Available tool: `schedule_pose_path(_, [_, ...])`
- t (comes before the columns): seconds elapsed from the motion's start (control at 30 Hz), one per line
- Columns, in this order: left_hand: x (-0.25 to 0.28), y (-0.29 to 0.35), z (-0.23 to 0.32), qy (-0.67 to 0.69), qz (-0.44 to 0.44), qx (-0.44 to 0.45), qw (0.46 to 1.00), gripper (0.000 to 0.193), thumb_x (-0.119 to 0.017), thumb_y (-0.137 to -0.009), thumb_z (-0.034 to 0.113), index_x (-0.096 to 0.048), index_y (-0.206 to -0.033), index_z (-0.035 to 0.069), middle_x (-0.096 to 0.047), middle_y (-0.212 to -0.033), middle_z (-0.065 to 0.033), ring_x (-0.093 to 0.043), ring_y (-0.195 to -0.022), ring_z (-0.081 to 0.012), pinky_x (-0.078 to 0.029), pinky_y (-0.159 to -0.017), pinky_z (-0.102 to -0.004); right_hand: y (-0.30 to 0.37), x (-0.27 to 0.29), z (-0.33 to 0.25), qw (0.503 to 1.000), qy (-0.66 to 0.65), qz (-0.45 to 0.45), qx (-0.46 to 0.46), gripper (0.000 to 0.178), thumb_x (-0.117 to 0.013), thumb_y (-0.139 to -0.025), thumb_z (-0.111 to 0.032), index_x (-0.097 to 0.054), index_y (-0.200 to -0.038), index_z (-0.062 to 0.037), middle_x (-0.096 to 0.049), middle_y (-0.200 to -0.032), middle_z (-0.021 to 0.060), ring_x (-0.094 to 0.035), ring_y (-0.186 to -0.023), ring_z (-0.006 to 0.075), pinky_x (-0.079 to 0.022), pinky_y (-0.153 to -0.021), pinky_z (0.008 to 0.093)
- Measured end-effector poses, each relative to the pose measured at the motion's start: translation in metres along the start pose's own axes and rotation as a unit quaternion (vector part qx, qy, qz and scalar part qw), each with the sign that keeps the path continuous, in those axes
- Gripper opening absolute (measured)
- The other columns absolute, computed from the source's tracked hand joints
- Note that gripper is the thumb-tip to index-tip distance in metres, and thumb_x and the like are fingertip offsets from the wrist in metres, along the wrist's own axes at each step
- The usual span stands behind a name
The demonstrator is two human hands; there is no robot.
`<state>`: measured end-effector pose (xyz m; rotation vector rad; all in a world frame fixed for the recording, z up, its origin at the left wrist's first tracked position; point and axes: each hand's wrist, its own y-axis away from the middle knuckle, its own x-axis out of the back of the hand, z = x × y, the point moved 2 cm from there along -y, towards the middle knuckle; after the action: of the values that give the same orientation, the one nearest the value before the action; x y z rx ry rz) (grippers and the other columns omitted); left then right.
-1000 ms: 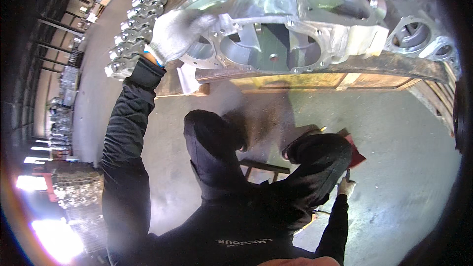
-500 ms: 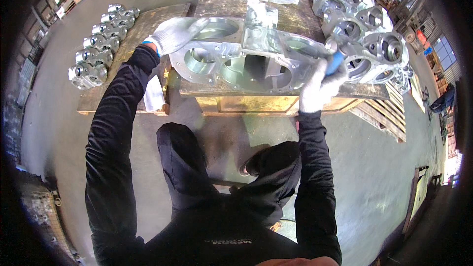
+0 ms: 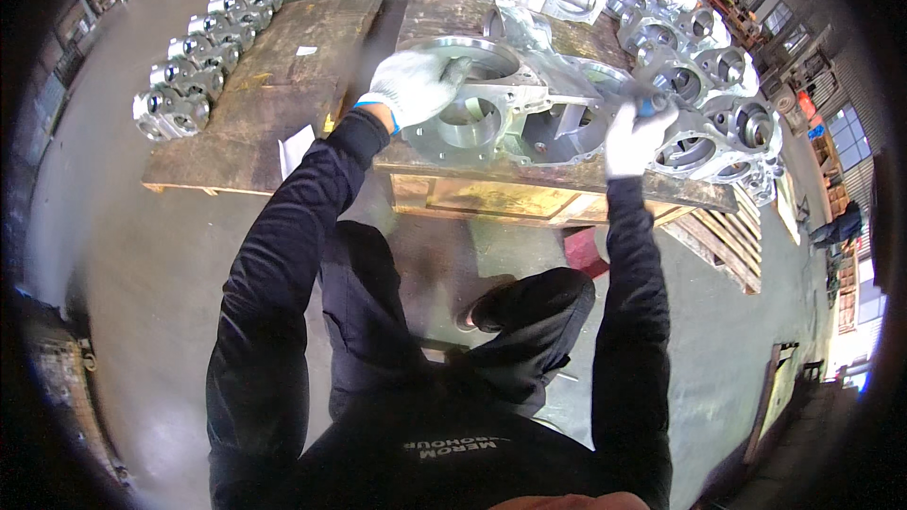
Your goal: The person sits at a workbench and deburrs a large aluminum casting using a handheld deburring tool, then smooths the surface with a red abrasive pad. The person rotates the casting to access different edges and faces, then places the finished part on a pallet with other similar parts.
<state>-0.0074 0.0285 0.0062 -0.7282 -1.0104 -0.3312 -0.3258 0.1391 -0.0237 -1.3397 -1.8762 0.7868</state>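
White-gloved right hand [image 3: 635, 140]: arm stretched forward, fingers closed round a blue object [image 3: 651, 105].
Left hand [image 3: 414, 85]: palm down, half-curled over the left of the silver casting [image 3: 559, 83], grip unclear.
Casting: near edge of wooden table [image 3: 427, 11].
Windows [image 3: 850, 137]: far right.

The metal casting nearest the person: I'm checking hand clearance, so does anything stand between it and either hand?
Nothing visible stands between the left hand and the metal casting: they touch. The right hand holds a blurred blue object near the casting's right end; contact there is unclear.
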Motion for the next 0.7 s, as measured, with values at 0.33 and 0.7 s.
schedule_pose_path(0.33, [-0.002, 0.017, 0.001, 0.022, 0.040, -0.030, 0.999, 0.040, -0.046, -0.103, 0.040, -0.073, -0.108, 0.011, -0.073, -0.102, -0.0180, -0.067, -0.098, -0.0411, -0.052, -0.086, -0.0521, 0.139, 0.019, -0.084, 0.899, 0.147, -0.367, 0.189, 0.039, -0.064, -0.099, -0.039, -0.061, -0.131, -0.0164, -0.071, -0.080, 0.0202, -0.070, -0.066, 0.0377, -0.056, -0.059, 0.0480])
schedule_pose_path(0.7, [-0.012, 0.057, 0.022, -0.003, 0.067, -0.079, 0.995, 0.037, -0.051, -0.102, 0.036, -0.071, -0.093, 0.006, -0.072, -0.087, -0.0175, -0.068, -0.089, -0.0380, -0.050, -0.088, -0.0480, 0.152, 0.024, -0.086, 0.882, 0.262, -0.350, 0.177, 0.037, -0.059, -0.101, -0.041, -0.065, -0.119, -0.0084, -0.068, -0.069, 0.0198, -0.069, -0.062, 0.0384, -0.054, -0.056, 0.0496])
